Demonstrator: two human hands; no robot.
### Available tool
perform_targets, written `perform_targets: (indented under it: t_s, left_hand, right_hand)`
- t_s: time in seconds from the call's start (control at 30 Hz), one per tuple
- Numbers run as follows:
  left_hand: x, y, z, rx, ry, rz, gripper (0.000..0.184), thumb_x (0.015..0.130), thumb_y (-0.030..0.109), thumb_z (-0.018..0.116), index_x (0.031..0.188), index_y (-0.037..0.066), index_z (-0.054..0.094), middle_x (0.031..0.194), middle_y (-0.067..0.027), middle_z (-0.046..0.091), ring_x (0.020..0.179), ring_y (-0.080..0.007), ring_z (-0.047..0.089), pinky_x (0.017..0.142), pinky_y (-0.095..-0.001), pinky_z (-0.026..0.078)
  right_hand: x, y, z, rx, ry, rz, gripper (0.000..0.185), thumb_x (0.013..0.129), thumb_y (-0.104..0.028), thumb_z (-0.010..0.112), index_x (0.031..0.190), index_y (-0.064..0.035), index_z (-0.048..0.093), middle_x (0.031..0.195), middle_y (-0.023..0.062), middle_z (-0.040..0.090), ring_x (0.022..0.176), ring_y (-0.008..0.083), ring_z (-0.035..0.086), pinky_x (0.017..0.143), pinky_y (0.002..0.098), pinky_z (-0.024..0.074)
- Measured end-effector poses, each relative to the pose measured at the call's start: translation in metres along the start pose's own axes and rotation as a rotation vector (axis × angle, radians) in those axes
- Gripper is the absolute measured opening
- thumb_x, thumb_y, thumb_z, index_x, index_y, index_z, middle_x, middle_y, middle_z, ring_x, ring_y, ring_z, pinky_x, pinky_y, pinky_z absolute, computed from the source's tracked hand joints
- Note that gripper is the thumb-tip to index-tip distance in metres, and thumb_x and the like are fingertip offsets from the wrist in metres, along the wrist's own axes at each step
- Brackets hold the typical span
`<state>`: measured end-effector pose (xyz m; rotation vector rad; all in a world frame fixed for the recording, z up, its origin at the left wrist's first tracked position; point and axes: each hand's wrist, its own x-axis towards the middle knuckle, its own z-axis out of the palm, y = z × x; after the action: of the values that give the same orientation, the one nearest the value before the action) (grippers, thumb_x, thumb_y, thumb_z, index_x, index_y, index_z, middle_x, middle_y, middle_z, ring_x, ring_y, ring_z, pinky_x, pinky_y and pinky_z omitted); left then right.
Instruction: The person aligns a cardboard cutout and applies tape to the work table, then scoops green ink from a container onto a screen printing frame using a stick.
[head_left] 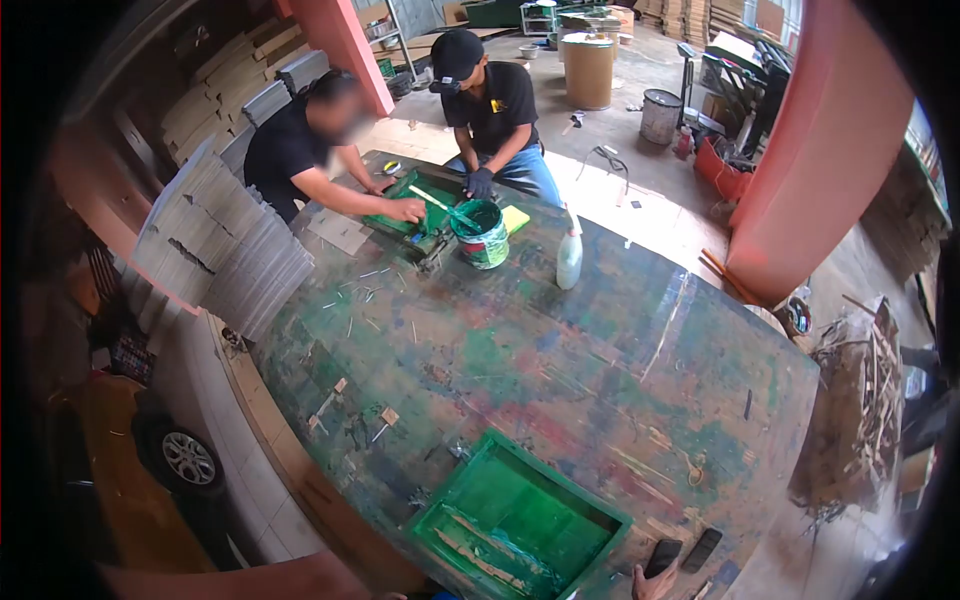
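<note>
At the bottom right edge, my right hand (654,583) has its thumb and fingers closed around the lower end of a black phone (663,555), partly cut off by the frame edge. A second black phone (703,548) lies just beside it on the worktable. Left of the hand sits a green screen-printing frame (520,455), with brown strips and wet-looking green ink along its near side. My left hand does not show.
The paint-stained worktable (590,370) holds scattered scraps and a spray bottle (569,255). Across it, two people work at another green frame (430,190) beside an ink bucket (482,240). Stacked grey boards (225,240) stand left; a pink pillar (800,160) rises right.
</note>
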<state>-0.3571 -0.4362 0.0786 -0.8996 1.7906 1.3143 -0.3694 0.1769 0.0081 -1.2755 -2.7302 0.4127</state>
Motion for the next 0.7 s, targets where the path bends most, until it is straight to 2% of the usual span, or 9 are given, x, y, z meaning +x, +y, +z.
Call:
perform_targets:
  t_s: [0.1,0.2,0.3,0.37,0.4,0.47,0.5,0.6,0.7]
  left_hand:
    - [0.011,0.000,-0.019,-0.081,-0.007,-0.076,0.019,0.096,0.032,0.061,0.088,0.016,0.067,0.067,-0.0046,0.059,0.053,-0.0250,0.052,0.048,-0.0427,0.043]
    - [0.019,0.000,-0.033,-0.165,-0.017,-0.179,0.020,0.096,0.034,0.060,0.086,0.017,0.067,0.065,-0.0043,0.058,0.052,-0.0253,0.051,0.046,-0.0427,0.042]
    - [0.022,-0.006,-0.044,-0.295,-0.005,-0.351,0.022,0.096,0.035,0.060,0.084,0.018,0.066,0.064,-0.0040,0.057,0.050,-0.0255,0.049,0.045,-0.0428,0.041]
    - [0.022,-0.016,-0.048,-0.448,-0.027,-0.499,0.024,0.097,0.036,0.059,0.083,0.018,0.066,0.064,-0.0038,0.056,0.049,-0.0257,0.049,0.043,-0.0428,0.040]
    - [0.028,-0.028,-0.051,-0.522,-0.081,-0.520,0.027,0.097,0.040,0.055,0.081,0.019,0.063,0.062,-0.0033,0.053,0.046,-0.0260,0.043,0.041,-0.0422,0.035]
    - [0.042,-0.046,-0.058,-0.659,-0.187,-0.564,0.035,0.098,0.048,0.046,0.077,0.023,0.057,0.058,-0.0024,0.047,0.041,-0.0267,0.033,0.037,-0.0409,0.026]
    - [0.038,-0.043,-0.058,-0.603,-0.182,-0.453,0.029,0.098,0.044,0.050,0.082,0.021,0.060,0.060,-0.0028,0.050,0.043,-0.0260,0.037,0.039,-0.0404,0.030]
    - [0.023,-0.039,-0.050,-0.393,-0.142,-0.157,0.018,0.096,0.036,0.058,0.093,0.019,0.064,0.064,-0.0035,0.056,0.048,-0.0244,0.046,0.042,-0.0391,0.037]
    - [0.025,-0.028,-0.047,-0.201,-0.082,-0.076,0.016,0.096,0.034,0.060,0.096,0.018,0.065,0.066,-0.0040,0.057,0.049,-0.0239,0.048,0.043,-0.0388,0.039]
  right_hand:
    - [0.006,0.007,0.015,0.022,-0.171,0.194,0.105,0.068,-0.032,0.086,0.155,-0.0044,0.035,0.129,0.0262,0.062,0.116,0.0388,0.062,0.102,0.0449,0.0481]
    - [0.007,0.055,0.068,-0.123,-0.083,0.133,0.107,0.066,-0.029,0.087,0.157,-0.0078,0.034,0.126,0.0246,0.065,0.111,0.0385,0.064,0.098,0.0448,0.0504]
    - [0.019,0.038,0.052,0.048,-0.102,0.130,0.103,0.066,-0.027,0.087,0.154,-0.0085,0.038,0.120,0.0239,0.068,0.106,0.0384,0.067,0.094,0.0457,0.0524]
    - [0.039,0.011,0.054,0.072,-0.058,0.148,0.092,0.068,-0.029,0.086,0.148,-0.0067,0.046,0.119,0.0247,0.069,0.107,0.0378,0.067,0.093,0.0453,0.0527]
    - [0.043,0.003,0.055,0.087,-0.034,0.165,0.086,0.070,-0.030,0.086,0.145,-0.0058,0.051,0.118,0.0251,0.069,0.107,0.0375,0.067,0.093,0.0451,0.0529]
    - [0.075,0.005,0.081,0.023,-0.067,0.203,0.094,0.071,-0.032,0.087,0.147,-0.0009,0.043,0.134,0.0238,0.058,0.125,0.0400,0.054,0.106,0.0471,0.0416]
    - [0.086,0.005,0.089,-0.008,-0.085,0.224,0.098,0.071,-0.034,0.087,0.149,0.0016,0.039,0.142,0.0231,0.053,0.134,0.0412,0.047,0.113,0.0481,0.0359]
    - [0.126,-0.010,0.097,0.026,-0.069,0.246,0.105,0.069,-0.030,0.090,0.153,-0.0040,0.033,0.147,0.0222,0.049,0.136,0.0401,0.045,0.113,0.0485,0.0367]
    - [0.151,-0.037,0.081,-0.004,-0.129,0.362,0.103,0.071,-0.032,0.088,0.155,-0.0072,0.033,0.148,0.0201,0.049,0.137,0.0379,0.046,0.112,0.0486,0.0383]
